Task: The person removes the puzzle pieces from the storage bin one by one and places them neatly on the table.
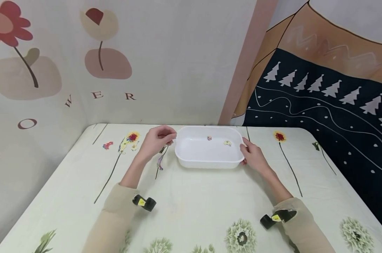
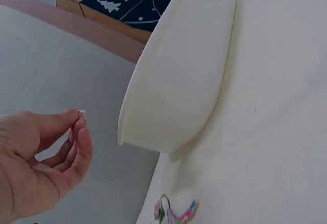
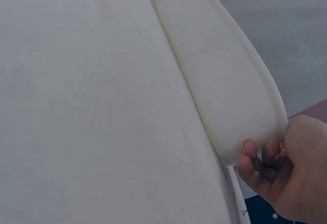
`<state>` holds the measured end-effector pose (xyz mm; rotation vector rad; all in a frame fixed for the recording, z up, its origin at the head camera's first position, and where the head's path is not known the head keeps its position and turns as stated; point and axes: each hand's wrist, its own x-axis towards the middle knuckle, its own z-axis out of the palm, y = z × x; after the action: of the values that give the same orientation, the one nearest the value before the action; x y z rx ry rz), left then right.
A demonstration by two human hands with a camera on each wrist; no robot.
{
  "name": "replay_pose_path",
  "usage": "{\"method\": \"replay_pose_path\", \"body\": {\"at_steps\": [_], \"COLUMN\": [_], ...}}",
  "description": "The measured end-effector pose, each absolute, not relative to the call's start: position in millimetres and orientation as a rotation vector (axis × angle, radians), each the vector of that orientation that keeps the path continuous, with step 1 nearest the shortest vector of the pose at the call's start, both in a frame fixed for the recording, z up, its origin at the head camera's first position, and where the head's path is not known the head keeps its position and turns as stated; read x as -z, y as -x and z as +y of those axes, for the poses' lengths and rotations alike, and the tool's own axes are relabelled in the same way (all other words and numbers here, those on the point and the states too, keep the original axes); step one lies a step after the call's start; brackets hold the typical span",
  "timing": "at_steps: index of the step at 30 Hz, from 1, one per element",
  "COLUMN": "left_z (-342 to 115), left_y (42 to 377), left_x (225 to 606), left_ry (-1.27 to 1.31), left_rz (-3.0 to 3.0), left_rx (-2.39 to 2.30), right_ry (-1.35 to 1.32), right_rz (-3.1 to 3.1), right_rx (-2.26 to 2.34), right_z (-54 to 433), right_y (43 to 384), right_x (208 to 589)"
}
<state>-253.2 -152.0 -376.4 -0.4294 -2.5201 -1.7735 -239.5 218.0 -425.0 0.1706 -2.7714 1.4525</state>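
Note:
A white rectangular basin (image 1: pixel 206 164) stands on the table, with two small colourful cut-out pieces inside: a pinkish one (image 1: pixel 209 138) and a yellowish one (image 1: pixel 227 143). My right hand (image 1: pixel 253 154) grips the basin's right end, thumb at the rim and fingers curled under it in the right wrist view. Just off the left rim, my left hand (image 1: pixel 156 142) pinches a tiny pale piece (image 2: pixel 82 113) between thumb and fingertip. Most of that piece is hidden by the fingers. Below the left hand lies a purple multicoloured piece (image 1: pixel 160 162).
Farther left on the table lie a red piece (image 1: pixel 108 145) and yellowish pieces (image 1: pixel 123 144) over a printed flower. The cloth (image 1: pixel 191 203) carries printed flowers and stems. Patterned hangings (image 1: pixel 178 63) rise behind the table's far edge.

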Motion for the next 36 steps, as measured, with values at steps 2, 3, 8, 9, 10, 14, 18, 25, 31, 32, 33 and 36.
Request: {"method": "replay_pose_path", "body": {"at_steps": [2, 3, 8, 9, 10, 14, 18, 25, 31, 32, 33, 36], "left_z": [-159, -163, -180, -184, -187, -197, -208, -221, -228, -228, -229, -230], "left_y": [251, 250, 247, 246, 245, 243, 240, 234, 229, 229, 228, 229], "left_x": [379, 380, 387, 388, 390, 394, 398, 402, 405, 406, 406, 409], "left_ry": [0.399, 0.385, 0.313, 0.304, 0.287, 0.231, 0.188, 0.103, 0.048, 0.042, 0.04, 0.043], "left_rz": [-2.533, -2.543, -2.61, -2.63, -2.644, -2.711, -2.766, -2.862, -2.959, -2.974, -2.984, -2.998], "left_rx": [1.767, 1.762, 1.753, 1.743, 1.743, 1.71, 1.673, 1.621, 1.552, 1.546, 1.549, 1.556], "right_ry": [-0.173, -0.173, -0.166, -0.167, -0.164, -0.154, -0.152, -0.165, -0.166, -0.165, -0.16, -0.156], "right_rz": [-2.771, -2.77, -2.775, -2.776, -2.774, -2.778, -2.783, -2.785, -2.79, -2.792, -2.791, -2.796], "right_rx": [-1.455, -1.457, -1.456, -1.457, -1.458, -1.451, -1.444, -1.424, -1.402, -1.399, -1.399, -1.396], "right_z": [218, 218, 218, 217, 217, 217, 217, 217, 216, 216, 216, 216], "right_y": [239, 239, 238, 238, 238, 238, 238, 237, 237, 237, 236, 236], "right_x": [425, 425, 426, 426, 426, 425, 425, 425, 424, 424, 424, 424]}}
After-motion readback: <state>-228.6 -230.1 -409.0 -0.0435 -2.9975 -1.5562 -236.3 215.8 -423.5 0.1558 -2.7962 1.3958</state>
